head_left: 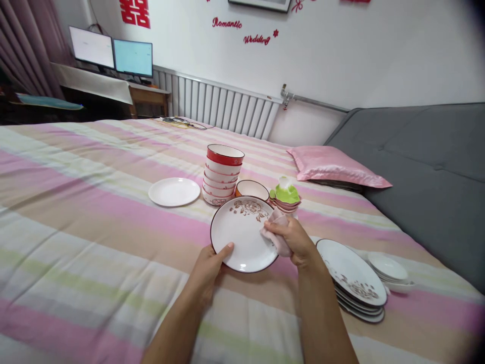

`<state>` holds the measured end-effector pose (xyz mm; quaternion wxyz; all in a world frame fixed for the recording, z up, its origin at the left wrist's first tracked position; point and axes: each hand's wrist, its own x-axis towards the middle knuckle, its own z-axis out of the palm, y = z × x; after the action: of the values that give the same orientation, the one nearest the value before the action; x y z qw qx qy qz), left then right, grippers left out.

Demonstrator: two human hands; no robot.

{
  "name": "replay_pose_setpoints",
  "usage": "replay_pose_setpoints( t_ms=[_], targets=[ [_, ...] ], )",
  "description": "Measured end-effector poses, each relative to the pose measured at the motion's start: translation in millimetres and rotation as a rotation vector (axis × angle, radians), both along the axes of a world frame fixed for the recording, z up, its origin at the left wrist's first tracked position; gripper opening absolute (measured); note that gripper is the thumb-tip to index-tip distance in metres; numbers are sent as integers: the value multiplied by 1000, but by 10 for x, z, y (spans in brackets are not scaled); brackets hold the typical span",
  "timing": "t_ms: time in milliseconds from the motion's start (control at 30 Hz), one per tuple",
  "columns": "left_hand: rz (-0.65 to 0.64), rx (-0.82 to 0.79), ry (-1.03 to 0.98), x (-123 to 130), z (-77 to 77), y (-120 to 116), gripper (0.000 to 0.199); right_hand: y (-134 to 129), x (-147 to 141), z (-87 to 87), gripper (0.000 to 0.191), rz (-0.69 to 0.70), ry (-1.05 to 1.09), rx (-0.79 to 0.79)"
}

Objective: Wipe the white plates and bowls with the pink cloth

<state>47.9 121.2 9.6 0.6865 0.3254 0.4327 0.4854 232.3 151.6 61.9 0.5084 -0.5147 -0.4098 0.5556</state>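
Observation:
A round white plate [242, 237] with a dark rim and brown flower print is held up, tilted toward me. My left hand [212, 265] grips its lower left edge, thumb on top and fingers hidden beneath. In my right hand [293, 237] is a pale pink cloth [279, 232], pressed against the plate's right edge. Just beyond the plate stands a stack of bowls [222, 177], the top one red. An orange bowl [252, 190] sits beside that stack, partly hidden by the plate. Leaf-shaped dishes [286, 194], green over pink, are piled right of it.
A white plate [174, 192] lies flat on the striped bedspread [113, 242]. To my right are a stack of flower-print plates [352, 273] and small white dishes [388, 268]. Farther back are a pink pillow [335, 164], the grey headboard [417, 162] and cables [182, 122].

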Motion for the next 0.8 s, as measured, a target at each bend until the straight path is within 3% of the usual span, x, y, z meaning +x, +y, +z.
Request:
replay_pose_setpoints(
  t_ms=[200,400,800],
  targets=[
    [57,47,-122,38,-22,-14,49,-12,-41,27,36,-52,25,28],
    [197,35,-180,101,-26,-10,45,25,-166,-19,34,-113,91,72],
    [479,68,-336,159,46,4,29,13,-713,-237,32,-158,87,105]
  ],
)
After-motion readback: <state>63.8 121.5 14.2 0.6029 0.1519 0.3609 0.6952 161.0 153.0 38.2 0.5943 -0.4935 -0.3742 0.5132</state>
